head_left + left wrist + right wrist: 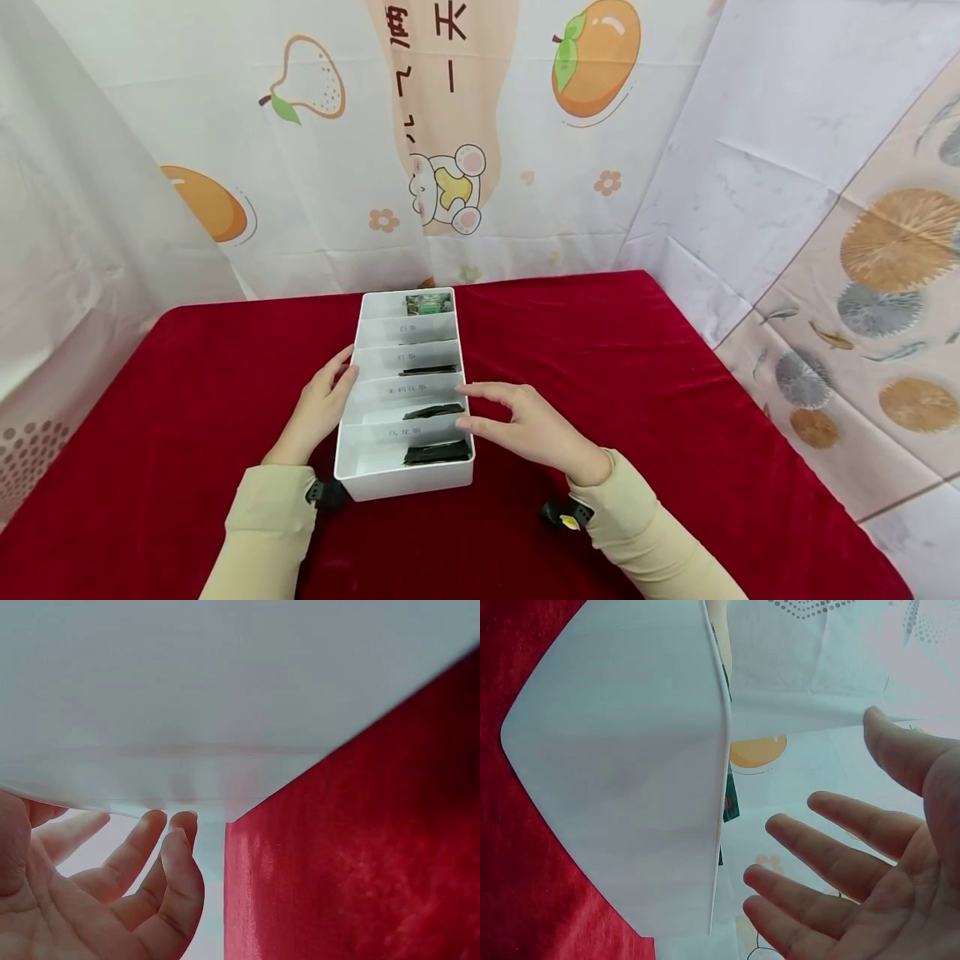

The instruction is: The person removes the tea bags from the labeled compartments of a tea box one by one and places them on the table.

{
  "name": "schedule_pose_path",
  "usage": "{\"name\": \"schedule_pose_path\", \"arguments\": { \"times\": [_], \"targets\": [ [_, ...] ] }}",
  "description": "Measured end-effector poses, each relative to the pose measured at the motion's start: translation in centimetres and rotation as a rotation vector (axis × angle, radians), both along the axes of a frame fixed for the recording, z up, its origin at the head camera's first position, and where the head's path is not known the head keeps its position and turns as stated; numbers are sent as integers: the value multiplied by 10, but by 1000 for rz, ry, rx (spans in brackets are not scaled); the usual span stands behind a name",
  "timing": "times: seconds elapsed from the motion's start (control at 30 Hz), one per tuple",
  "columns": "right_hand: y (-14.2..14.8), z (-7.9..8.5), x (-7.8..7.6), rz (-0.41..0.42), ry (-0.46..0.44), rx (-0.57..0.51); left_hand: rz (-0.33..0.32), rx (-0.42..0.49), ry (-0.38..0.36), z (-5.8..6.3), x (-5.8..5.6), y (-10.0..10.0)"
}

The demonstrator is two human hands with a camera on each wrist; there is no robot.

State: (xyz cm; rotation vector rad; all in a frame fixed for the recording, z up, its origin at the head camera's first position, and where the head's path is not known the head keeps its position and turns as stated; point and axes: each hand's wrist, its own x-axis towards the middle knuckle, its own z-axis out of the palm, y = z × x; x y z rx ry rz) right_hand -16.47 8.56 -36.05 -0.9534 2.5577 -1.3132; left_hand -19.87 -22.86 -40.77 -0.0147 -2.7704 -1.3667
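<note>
1. Overall, your work area is backed by a white fabric curtain printed with orange fruit, flowers and a cartoon animal (315,192).
2. Below it, a deep-red, velvety cloth (585,350) covers your table.
3. A long white rectangular tray with smooth walls (408,485) rests on the cloth, between your two hands, its length running away from you. Cross dividers split it into five compartments.
4. Your right hand (528,425) is spread and relaxed beside the tray's right wall, fingers pointing toward it, holding nothing. The right wrist view shows a gap between fingertips and wall.
5. Your left hand (322,404) is at the tray's left wall, its fingers loosely bent, not clenched. You cannot tell how firmly the fingertips meet the rim.
6. Flat black packets lie at the right side of three compartments: nearest you (437,452), second nearest (435,411) and middle (429,370). A green patterned packet (429,304) lies at the right of the farthest compartment.
7. Small dark printed labels (405,432) mark the dividers.
</note>
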Motion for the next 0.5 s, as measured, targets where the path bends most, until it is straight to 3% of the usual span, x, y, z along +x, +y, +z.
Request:
{"name": "schedule_pose_path", "arguments": {
  "times": [0.33, 0.5],
  "targets": [
    [-4, 0, 4, 42, 15, 2, -4, -8, -4, 0, 0, 0],
    [-5, 0, 5, 97, 51, 112, -5, -10, -3, 0, 1, 0]
  ]
}}
